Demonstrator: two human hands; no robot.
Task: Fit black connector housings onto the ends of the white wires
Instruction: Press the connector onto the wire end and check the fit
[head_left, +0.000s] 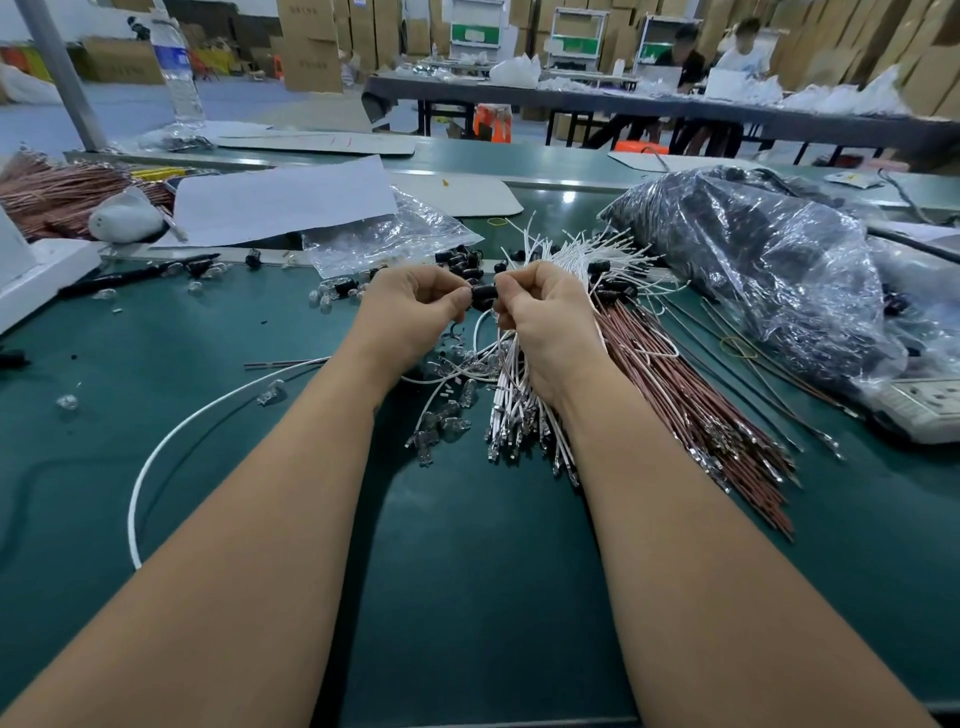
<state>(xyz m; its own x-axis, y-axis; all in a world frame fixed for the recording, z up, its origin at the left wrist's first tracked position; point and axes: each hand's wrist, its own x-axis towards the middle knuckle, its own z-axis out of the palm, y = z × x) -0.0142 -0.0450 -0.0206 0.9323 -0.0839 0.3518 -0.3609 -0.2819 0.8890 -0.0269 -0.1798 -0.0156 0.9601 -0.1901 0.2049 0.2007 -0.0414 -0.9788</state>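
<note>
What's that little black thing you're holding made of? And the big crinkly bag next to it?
The black connector housing, pinched between the left hand and right hand, looks like hard plastic: dull, with only a faint sheen. The big bag looks like thin clear plastic film: it is wrinkled, shiny with white glints, and dark things show through it.

Black housing (483, 296); white wires (511, 374); green table (467, 571).

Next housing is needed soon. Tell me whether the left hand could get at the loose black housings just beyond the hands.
Probably yes. The loose black housings lie uncovered just past the left hand, but it now pinches a black housing together with the right hand, so it must let go first.
</note>
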